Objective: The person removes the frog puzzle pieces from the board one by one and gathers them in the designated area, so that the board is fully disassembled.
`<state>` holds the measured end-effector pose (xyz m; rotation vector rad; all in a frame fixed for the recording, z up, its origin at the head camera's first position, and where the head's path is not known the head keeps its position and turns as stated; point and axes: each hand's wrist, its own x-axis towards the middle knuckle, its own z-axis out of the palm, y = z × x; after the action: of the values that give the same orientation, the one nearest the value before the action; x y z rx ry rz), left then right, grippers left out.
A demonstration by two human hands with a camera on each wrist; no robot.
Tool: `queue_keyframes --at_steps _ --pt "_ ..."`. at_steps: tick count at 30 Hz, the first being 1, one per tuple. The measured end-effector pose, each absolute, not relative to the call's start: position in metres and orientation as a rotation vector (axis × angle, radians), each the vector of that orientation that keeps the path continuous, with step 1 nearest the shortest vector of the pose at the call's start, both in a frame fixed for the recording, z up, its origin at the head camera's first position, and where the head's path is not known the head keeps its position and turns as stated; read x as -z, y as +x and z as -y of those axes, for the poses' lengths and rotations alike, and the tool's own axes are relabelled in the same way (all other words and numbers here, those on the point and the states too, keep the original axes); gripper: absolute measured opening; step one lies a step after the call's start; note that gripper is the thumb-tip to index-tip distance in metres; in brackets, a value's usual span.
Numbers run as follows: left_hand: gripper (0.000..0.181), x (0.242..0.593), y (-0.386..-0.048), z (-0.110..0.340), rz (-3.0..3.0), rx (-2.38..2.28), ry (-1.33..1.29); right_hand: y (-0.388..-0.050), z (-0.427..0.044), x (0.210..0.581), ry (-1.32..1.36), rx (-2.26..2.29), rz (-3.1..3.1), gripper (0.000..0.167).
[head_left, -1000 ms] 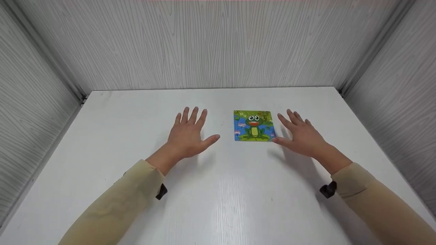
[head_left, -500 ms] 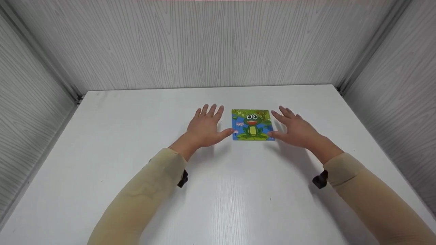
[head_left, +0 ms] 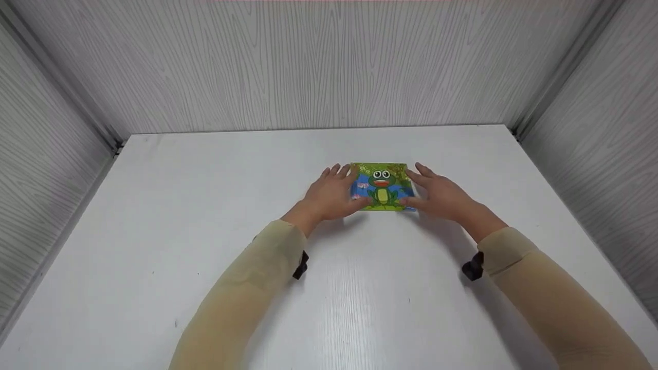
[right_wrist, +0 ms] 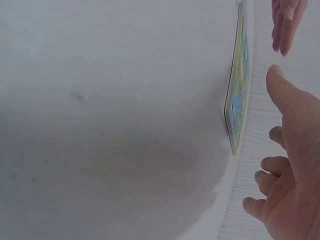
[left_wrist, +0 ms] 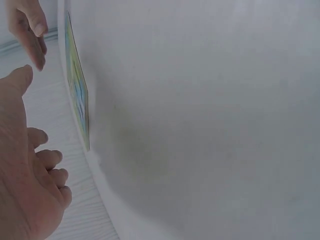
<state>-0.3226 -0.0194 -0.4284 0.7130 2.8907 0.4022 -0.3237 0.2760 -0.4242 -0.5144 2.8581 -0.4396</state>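
Head view, two hands about a picture panel: left hand [head_left: 334, 198] and right hand [head_left: 444, 196], fingers loosely spread and nothing held, hover at either side of the square frog panel [head_left: 382, 192], which lies flat on the white table [head_left: 329, 288] between them, thumbs overlapping its near corners. From where I stand, the reach seems nearly complete but contact unmade; both wrist views show a gap between hand and panel

left arm [head_left: 247, 295] is extended forward, angled inward | right arm [head_left: 552, 300] is extended likewise | left hand [head_left: 333, 196] is held fingers apart, thumb pointed inward | right hand [head_left: 444, 196] is held opposite, thumb turned leftward
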Motion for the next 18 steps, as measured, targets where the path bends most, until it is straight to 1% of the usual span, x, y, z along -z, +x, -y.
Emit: queue_keyframes --at_steps 6,12,18 --pt "0.092 0.439 -0.326 0.014 -2.865 -0.423 0.689 -0.328 -0.273 0.434 -0.497 0.419 -2.831 0.092" --pt "0.086 0.446 -0.324 0.015 -2.831 -0.421 0.641 -0.329 -0.273 0.441 -0.476 0.452 -2.807 0.082" --pt "0.082 0.445 -0.324 0.015 -2.832 -0.386 0.694 -0.33 -0.271 0.441 -0.47 0.463 -2.798 0.08"
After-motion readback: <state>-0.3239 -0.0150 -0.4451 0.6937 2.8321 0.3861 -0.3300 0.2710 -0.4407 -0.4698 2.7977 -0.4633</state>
